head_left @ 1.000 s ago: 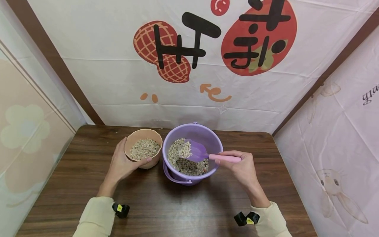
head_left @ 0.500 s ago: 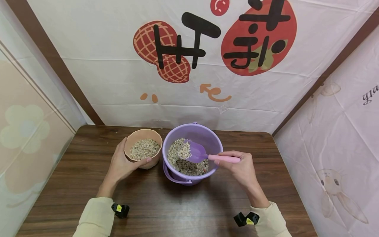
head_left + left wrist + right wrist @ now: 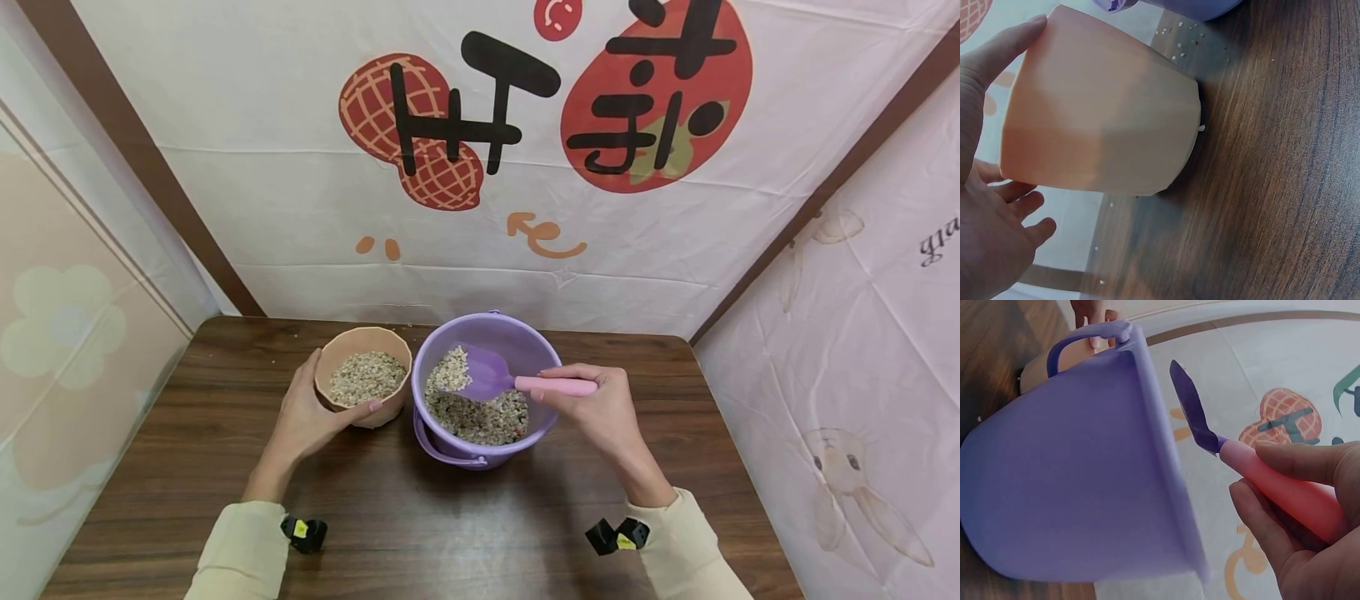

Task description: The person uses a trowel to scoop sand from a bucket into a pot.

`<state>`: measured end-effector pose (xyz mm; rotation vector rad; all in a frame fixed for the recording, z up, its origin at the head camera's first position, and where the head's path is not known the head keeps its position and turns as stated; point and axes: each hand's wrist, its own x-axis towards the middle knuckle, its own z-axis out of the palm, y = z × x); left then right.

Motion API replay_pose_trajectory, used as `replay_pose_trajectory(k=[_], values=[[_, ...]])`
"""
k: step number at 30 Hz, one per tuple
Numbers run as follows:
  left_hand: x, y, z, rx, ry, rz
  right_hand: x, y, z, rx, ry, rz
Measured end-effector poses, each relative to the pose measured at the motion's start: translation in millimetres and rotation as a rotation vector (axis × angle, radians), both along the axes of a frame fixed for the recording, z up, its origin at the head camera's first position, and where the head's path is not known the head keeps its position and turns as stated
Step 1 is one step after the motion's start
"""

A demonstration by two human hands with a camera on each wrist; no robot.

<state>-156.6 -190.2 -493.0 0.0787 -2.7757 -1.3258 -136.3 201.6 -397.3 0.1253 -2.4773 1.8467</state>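
The cup's point(image 3: 363, 375) base and far side are hidden behind the left hand point(image 3: 303, 417) in the head view, and the left wrist view shows only its smooth peach outer wall, not the fill. The bucket's point(image 3: 525, 343) floor is buried under the grain point(image 3: 476, 417), its handle point(image 3: 442, 446) hangs down the near side, and the right wrist view cuts off its lower wall. That view also shows the scoop point(image 3: 483, 379) edge-on, so its load is visible only from above: a pale heap at the blade's left end, raised above the grain and inside the bucket's rim. The right hand point(image 3: 600, 408) curls fingers and thumb round the scoop's pink handle. The left hand cups the cup, thumb along the near wall and fingers round the back, holding it on the table point(image 3: 450, 533). Cup and bucket stand just beside each other, near the table's back edge by the printed cloth point(image 3: 675, 250); bare wood spreads in front and to both sides. The table is dark, grained wood with a few spilled flecks; bucket and scoop blade are matte purple plastic.
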Motion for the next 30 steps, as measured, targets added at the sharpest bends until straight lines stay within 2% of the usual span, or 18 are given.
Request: replay_pose_trajectory(k=[9,17,26,30], values=[[-0.1,-1,-1.7,0.009,-0.016,0.014,-17.5,-23,18.6,0.068,0.087,0.07],[-0.4,-1,-3.4,0.032,-0.021,0.014,-33.9,-44,29.4,0.093,0.083,0.099],[-1.0,-1,-4.6,0.034,-0.02,0.018,-52.3,-59,33.3,0.216,0.116,0.113],[-0.6,-1,-4.8,0.031,-0.02,0.02,-58.4,-66,35.7,0.229,0.09,0.132]])
